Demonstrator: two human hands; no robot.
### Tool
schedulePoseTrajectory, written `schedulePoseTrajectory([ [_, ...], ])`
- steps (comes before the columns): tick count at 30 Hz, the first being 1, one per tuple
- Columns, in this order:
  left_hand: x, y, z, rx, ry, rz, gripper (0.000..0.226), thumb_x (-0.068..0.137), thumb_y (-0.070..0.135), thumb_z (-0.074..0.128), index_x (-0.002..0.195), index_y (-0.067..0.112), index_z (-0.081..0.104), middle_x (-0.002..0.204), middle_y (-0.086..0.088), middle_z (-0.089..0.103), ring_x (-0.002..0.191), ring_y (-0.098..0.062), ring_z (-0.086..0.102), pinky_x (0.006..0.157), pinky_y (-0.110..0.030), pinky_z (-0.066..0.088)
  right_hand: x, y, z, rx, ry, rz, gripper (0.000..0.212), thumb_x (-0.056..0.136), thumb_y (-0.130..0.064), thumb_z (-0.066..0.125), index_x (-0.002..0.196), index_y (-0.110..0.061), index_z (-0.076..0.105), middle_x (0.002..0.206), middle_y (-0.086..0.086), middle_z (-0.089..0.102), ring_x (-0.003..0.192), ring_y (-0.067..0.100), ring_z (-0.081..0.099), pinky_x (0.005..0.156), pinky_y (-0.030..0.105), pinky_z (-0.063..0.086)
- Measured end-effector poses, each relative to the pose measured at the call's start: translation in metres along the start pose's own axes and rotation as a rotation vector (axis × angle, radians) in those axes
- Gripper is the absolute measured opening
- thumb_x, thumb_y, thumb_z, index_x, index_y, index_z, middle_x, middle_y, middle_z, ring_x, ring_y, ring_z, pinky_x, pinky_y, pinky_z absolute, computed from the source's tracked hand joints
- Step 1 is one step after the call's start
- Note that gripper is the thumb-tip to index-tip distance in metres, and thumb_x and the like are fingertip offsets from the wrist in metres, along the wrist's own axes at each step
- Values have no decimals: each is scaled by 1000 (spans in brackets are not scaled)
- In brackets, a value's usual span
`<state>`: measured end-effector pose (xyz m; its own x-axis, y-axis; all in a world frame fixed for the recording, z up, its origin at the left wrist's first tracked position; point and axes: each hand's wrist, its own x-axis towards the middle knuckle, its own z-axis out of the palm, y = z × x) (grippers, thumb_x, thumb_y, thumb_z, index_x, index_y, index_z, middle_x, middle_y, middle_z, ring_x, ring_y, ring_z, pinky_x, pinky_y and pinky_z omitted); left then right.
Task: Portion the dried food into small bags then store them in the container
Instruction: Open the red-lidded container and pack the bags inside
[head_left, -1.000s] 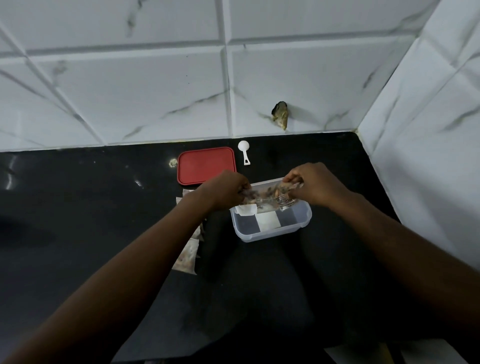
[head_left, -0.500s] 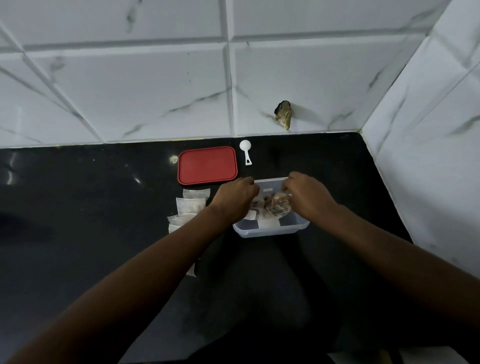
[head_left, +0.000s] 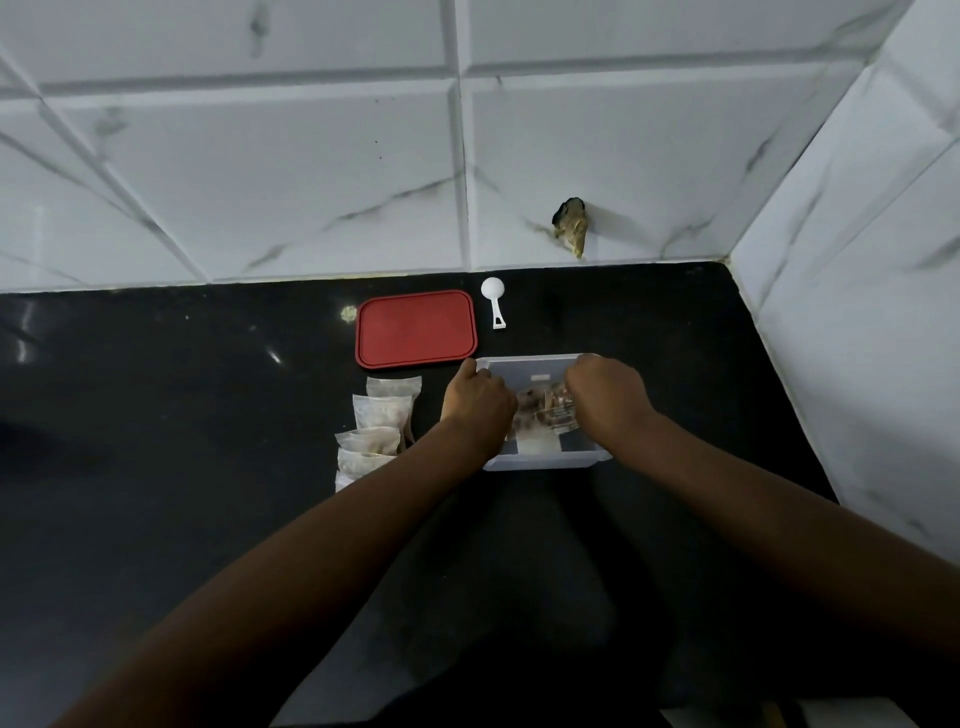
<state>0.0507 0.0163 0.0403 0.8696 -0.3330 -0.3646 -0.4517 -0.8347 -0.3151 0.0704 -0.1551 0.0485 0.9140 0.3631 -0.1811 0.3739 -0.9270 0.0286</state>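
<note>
**Asker:** What hems you in, from the head view?

**Me:** The clear container (head_left: 540, 461) sits on the black counter (head_left: 156, 415). The side wall (head_left: 857, 338) closes in at 3 o'clock and the tiled back wall (head_left: 260, 182) at 12. The counter runs on wide toward 9 and 6 o'clock. The red lid (head_left: 415, 328) lies flat at 11 o'clock of the container, just beside its far left corner. The white scoop (head_left: 493, 301) is at 12, near the back wall. A row of filled bags (head_left: 382, 415) lies at 9 o'clock, beside my left forearm.

**Asker:** And your grip?

**Me:** My left hand (head_left: 475, 402) and right hand (head_left: 605, 400) are clenched on opposite ends of a small bag (head_left: 543, 413) of dried food, low between the container's walls.

**Asker:** Anything unclear?

**Me:** My knuckles hide my fingertips. My left forearm covers the nearest bags, so I cannot count them. A ragged hole (head_left: 571, 226) in the back wall at 1 o'clock holds something brownish that I cannot identify.
</note>
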Motion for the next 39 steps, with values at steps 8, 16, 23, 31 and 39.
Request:
schedulePoseTrajectory([
  [8, 2, 3, 9, 37, -11, -2, 31, 102, 31, 53, 129, 21, 64, 131, -6, 59, 129, -24, 50, 115, -41, 25, -2, -12, 1, -27, 4, 61, 18, 98, -19, 64, 113, -11, 68, 112, 6, 70, 104, 21, 68, 84, 30, 53],
  [16, -8, -9, 11, -361, 277, 11, 27, 97, 20, 60, 122, 17, 69, 121, -3, 67, 113, -22, 62, 103, -37, 42, -7, -9, 3, 281, 97, 138, 12, 88, -20, 76, 100, -19, 75, 97, 1, 72, 86, 16, 68, 77, 34, 60],
  [23, -57, -39, 16, -954, 468, -200, 20, 88, 23, 70, 105, 20, 79, 105, 4, 75, 92, -17, 71, 78, -39, 59, -24, -21, -8, 749, 201, 219, 16, 86, -14, 78, 101, -20, 78, 94, -9, 75, 82, 1, 68, 81, 24, 59],
  [31, -130, -88, 59, -1038, 437, -371, 23, 84, 17, 81, 105, 22, 78, 102, 7, 74, 91, -4, 67, 81, -36, 61, -43, -108, -18, 947, 106, 28, 16, 90, -17, 75, 105, -23, 78, 94, -15, 74, 79, -15, 62, 73, 1, 44],
  [39, -160, -103, 86, -994, 208, -328, 31, 76, 9, 75, 101, 27, 79, 97, 14, 65, 90, -5, 65, 81, -36, 61, -37, -176, 14, 960, -110, 37, 24, 82, -22, 82, 105, -18, 76, 94, -7, 75, 86, -1, 68, 82, 17, 55],
])
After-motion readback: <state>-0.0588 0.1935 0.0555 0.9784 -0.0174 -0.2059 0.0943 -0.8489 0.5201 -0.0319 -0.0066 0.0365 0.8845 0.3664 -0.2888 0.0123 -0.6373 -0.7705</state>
